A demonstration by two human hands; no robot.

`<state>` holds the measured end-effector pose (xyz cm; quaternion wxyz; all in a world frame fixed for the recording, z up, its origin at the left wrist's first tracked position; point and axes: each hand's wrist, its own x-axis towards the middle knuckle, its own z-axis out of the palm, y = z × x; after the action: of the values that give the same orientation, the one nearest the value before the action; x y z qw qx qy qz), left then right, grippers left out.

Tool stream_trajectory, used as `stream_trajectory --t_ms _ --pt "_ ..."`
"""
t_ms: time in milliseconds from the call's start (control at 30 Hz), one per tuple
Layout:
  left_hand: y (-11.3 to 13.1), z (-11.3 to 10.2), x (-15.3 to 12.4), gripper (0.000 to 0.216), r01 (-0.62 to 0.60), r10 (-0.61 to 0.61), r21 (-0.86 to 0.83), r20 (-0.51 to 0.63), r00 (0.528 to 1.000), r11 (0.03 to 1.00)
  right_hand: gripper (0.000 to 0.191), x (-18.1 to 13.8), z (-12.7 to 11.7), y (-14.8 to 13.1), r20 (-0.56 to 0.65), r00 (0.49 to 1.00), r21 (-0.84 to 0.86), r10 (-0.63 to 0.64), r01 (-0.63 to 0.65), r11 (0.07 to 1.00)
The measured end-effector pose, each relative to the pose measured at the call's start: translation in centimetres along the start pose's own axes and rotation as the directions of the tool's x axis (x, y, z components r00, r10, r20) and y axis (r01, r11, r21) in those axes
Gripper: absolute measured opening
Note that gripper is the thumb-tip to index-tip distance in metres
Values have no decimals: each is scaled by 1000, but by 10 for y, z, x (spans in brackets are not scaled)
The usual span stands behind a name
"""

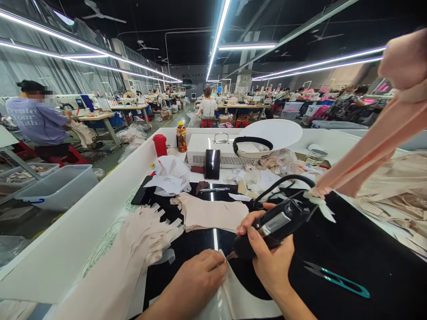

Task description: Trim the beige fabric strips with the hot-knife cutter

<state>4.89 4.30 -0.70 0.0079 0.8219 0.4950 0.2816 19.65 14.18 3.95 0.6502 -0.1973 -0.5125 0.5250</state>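
Altogether, one black handheld tool (279,226), one pair of teal snips (343,282), one phone (212,164) and one pen (215,190) show. The right hand (271,262) grips the tool above the black mat (320,244), thumb along its side. The left hand (196,278) rests knuckles up, fingers curled at a pale strip (228,294); whether they pinch it, I cannot tell.

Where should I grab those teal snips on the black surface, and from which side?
Probably by the rounded end of the teal handle, coming from the near right. The snips lie slantwise, with their pointed blades facing left and away, and nothing covers the handle.
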Motion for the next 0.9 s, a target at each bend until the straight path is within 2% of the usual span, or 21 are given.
stream_trajectory --t_ms 233,400,600,900 --pt "0 -1 -1 17 25 -25 -11 42 999 1000 40 0 4 -1 -31 1000 -34 3 -4 999" --pt "1 -4 -3 13 42 -42 6 70 997 999 42 -1 -3 -6 -33 999 -40 -14 13 999" --pt "-1 -6 -4 12 23 -27 45 72 997 999 45 -6 -9 -7 -22 1000 -35 -7 7 999" --pt "-2 -6 -7 15 22 -24 25 68 997 999 39 -10 -4 -8 -11 1000 -65 -18 17 998"
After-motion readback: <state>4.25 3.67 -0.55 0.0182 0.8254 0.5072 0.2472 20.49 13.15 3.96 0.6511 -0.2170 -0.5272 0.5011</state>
